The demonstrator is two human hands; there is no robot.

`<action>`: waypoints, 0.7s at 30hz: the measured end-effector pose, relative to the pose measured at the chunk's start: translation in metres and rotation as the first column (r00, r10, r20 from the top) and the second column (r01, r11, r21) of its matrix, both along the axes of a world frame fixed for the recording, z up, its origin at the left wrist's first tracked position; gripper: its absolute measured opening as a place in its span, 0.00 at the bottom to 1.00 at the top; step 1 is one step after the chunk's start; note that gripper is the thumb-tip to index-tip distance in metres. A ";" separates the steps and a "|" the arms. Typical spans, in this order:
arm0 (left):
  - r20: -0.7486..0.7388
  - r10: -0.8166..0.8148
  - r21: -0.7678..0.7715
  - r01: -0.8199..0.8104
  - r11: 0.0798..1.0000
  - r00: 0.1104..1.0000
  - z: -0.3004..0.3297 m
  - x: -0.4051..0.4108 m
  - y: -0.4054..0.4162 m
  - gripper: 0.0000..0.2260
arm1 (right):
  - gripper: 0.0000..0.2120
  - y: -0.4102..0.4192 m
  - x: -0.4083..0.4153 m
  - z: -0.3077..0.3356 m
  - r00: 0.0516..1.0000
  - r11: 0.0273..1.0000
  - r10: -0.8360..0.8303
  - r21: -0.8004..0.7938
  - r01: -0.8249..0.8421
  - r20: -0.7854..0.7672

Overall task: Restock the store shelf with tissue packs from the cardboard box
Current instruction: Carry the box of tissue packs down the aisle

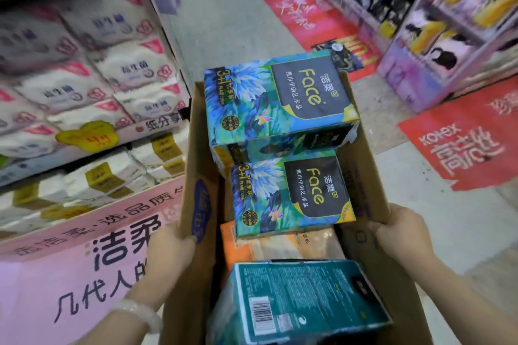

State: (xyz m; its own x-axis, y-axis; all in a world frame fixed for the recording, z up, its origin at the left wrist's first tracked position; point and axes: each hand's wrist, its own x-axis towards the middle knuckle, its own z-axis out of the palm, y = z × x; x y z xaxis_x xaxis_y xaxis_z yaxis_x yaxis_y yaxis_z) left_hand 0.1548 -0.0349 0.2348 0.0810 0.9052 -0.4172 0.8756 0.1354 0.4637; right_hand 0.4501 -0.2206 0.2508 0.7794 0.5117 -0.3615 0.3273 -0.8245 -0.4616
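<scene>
Both hands point(168, 246) grip cardboard box point(199, 148); lengthwise ahead, seemingly.

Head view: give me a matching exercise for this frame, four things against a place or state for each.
Things:
1. upper Face pack
2. teal pack
3. orange pack
4. left hand

Places or states:
A. barcode side up, nearest the camera
B. gripping the cardboard box wall
C. at the far end of the box
D. partly under the lower Face pack

Pairs: 1-C, 2-A, 3-D, 4-B
</scene>
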 end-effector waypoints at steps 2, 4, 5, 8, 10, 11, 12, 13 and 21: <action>0.032 -0.030 0.038 0.029 0.999 0.999 0.034 0.025 0.007 0.08 | 0.13 -0.002 0.022 0.031 0.999 1.000 -0.019 0.025 0.018 0.036; 0.061 -0.056 0.080 0.051 0.996 0.997 0.063 0.051 0.015 0.04 | 0.09 0.001 0.044 0.056 0.997 0.998 -0.042 0.047 0.039 0.066; 0.073 -0.067 0.093 0.060 0.994 0.995 0.076 0.063 0.020 0.02 | 0.08 0.003 0.053 0.067 0.996 0.997 -0.053 0.061 0.049 0.073; 0.120 -0.088 0.113 0.075 0.991 0.989 0.108 0.101 0.044 0.08 | 0.04 0.017 0.086 0.093 0.991 0.991 -0.086 0.108 0.075 0.101; 0.109 -0.123 0.122 0.109 0.986 0.986 0.123 0.127 0.063 0.06 | 0.04 0.033 0.111 0.106 0.988 0.988 -0.119 0.115 0.107 0.098; 0.105 -0.135 0.131 0.121 0.984 0.985 0.127 0.140 0.076 0.03 | 0.05 0.043 0.123 0.111 0.987 0.985 -0.128 0.125 0.116 0.095; 0.109 -0.145 0.139 0.130 0.982 0.983 0.133 0.154 0.088 0.01 | 0.05 0.053 0.136 0.115 0.986 0.984 -0.136 0.131 0.123 0.098; 0.119 -0.149 0.143 0.131 0.981 0.982 0.136 0.167 0.101 0.01 | 0.03 0.065 0.148 0.120 0.985 0.984 -0.139 0.128 0.125 0.103; 0.150 -0.127 0.118 0.110 0.987 0.981 0.153 0.288 0.215 0.05 | 0.09 0.174 0.264 0.141 0.984 0.989 -0.147 0.045 0.144 0.097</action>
